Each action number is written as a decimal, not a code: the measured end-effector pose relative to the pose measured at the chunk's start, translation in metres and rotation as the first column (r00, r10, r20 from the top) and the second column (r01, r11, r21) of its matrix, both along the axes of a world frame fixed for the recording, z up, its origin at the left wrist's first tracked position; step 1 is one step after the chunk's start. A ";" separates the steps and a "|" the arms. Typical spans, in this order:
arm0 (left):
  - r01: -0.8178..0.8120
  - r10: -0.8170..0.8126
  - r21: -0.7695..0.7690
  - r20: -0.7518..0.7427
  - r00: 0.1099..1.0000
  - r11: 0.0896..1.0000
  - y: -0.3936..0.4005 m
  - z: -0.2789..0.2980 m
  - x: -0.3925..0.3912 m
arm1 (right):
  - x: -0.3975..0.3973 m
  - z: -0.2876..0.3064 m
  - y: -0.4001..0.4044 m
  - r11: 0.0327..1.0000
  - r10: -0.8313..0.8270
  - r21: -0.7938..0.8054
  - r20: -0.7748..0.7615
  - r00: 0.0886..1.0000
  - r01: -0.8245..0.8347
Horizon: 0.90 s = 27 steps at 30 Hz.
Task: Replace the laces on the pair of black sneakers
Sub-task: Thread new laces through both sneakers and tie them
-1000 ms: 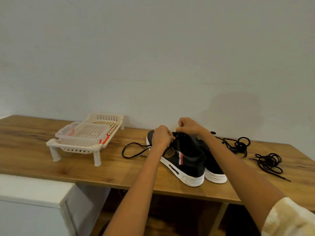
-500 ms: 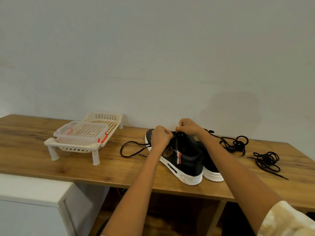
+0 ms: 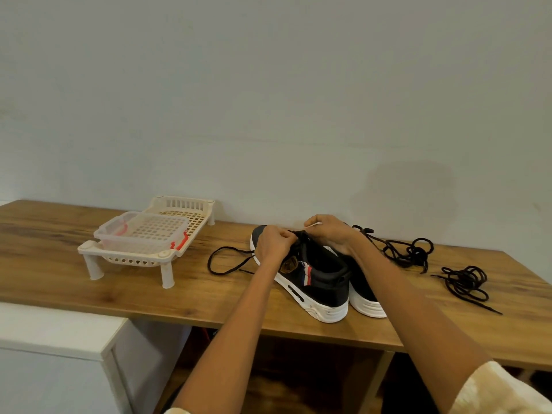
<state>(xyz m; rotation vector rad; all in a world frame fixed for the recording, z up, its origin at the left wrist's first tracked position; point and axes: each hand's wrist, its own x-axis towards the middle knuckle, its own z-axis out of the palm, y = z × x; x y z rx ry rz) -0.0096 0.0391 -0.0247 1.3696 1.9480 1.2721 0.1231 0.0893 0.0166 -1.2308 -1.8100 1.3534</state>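
- Grip: left hand (image 3: 273, 245) and right hand (image 3: 328, 233) both have fingers curled tight, pinching the black lace (image 3: 230, 261) over the eyelets of the nearer sneaker (image 3: 322, 279), centre of frame.
- Lace's free end loops onto the surface (image 3: 119, 291) to the left of the shoe.
- Second sneaker (image 3: 366, 294) sits just beside, right of the first, heels toward the camera.
- Two loose lace bundles: one (image 3: 409, 253) right of the shoes, another (image 3: 466, 282) further right.
- Cream rack (image 3: 167, 252) at left carries a clear container (image 3: 143, 234).
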 end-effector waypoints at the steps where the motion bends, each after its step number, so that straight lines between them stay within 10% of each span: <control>1: -0.006 0.006 0.009 0.005 1.000 1.000 0.000 -0.001 -0.003 | -0.001 -0.002 -0.002 1.000 0.019 -0.016 -0.022 1.000 -0.020; 7: 0.086 -0.083 0.083 -0.039 0.996 0.993 0.003 -0.004 -0.019 | -0.016 -0.012 -0.009 0.999 -0.046 0.017 -0.064 0.997 0.047; 14: 0.204 -0.200 0.008 -0.172 0.965 0.979 0.003 0.005 -0.030 | -0.016 -0.011 0.006 0.880 -0.206 0.470 0.248 0.947 0.068; 24: 0.266 -0.257 0.003 -0.253 0.933 0.964 0.014 0.011 -0.026 | -0.004 0.059 0.018 0.845 -0.205 0.365 -0.454 0.867 0.391; 27: 0.178 -0.158 0.122 -0.155 0.975 0.977 0.011 0.022 -0.023 | -0.003 0.045 0.018 0.892 -0.180 0.327 -0.376 0.909 0.312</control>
